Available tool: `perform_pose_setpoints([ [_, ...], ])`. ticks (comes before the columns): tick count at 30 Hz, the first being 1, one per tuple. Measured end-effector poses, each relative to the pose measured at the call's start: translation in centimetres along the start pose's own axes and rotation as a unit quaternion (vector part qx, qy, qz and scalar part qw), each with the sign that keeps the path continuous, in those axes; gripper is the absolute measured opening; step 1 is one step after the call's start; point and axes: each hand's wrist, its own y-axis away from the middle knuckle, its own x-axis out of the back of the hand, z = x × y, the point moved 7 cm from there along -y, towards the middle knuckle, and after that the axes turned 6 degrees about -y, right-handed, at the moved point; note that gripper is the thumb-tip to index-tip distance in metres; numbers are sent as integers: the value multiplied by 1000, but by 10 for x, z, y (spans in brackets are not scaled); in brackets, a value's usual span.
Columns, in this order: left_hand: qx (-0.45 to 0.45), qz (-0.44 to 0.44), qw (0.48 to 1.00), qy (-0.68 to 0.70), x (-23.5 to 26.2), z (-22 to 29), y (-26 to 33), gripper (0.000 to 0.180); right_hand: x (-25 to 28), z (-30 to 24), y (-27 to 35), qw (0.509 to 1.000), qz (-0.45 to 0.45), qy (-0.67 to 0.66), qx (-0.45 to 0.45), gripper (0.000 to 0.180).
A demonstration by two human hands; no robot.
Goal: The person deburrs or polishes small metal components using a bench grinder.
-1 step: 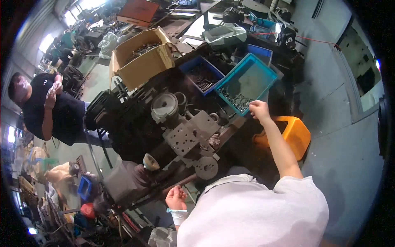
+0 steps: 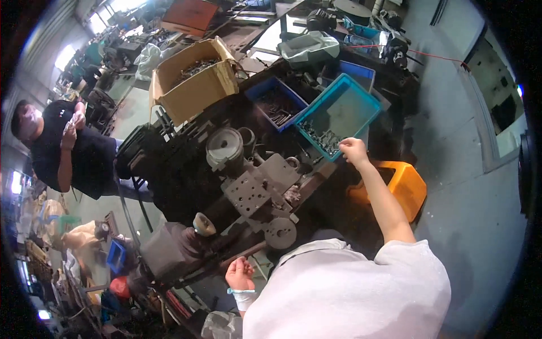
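Note:
My right hand reaches out over the near edge of a teal plastic bin. Its thumb and fingertips are pinched together; whatever may be between them is too small to make out. Small shiny metal parts lie heaped at the bin's near end, beside those fingertips. Low down, close to my body, my left hand is raised with curled fingers and a wrapped wrist. Anything it grips cannot be made out. Between and beyond my hands stands a greasy machine with a drilled metal block and a round cup-like part.
A blue bin of dark metal parts adjoins the teal one. Farther left stands an open cardboard box with metal pieces. An orange plastic stool is below my right forearm. Another person stands at the left, beyond the machine.
My right fingertips have shifted very slightly left over the teal bin's near edge. Otherwise the scene looks the same.

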Motion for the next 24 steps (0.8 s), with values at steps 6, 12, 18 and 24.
perform_pose_setpoints([
  [6,-2,80,996,51,-45,-31,20,16,-1,33,-108,854,-65,511,69,21],
  [12,1,135,989,54,-110,-46,35,16,-21,61,-158,727,-148,663,103,35],
  [18,-45,181,980,65,-135,-41,49,16,-40,80,-176,766,-142,619,104,24],
  [24,-73,219,966,112,-155,-35,48,13,-54,63,-181,797,-185,556,146,25],
])
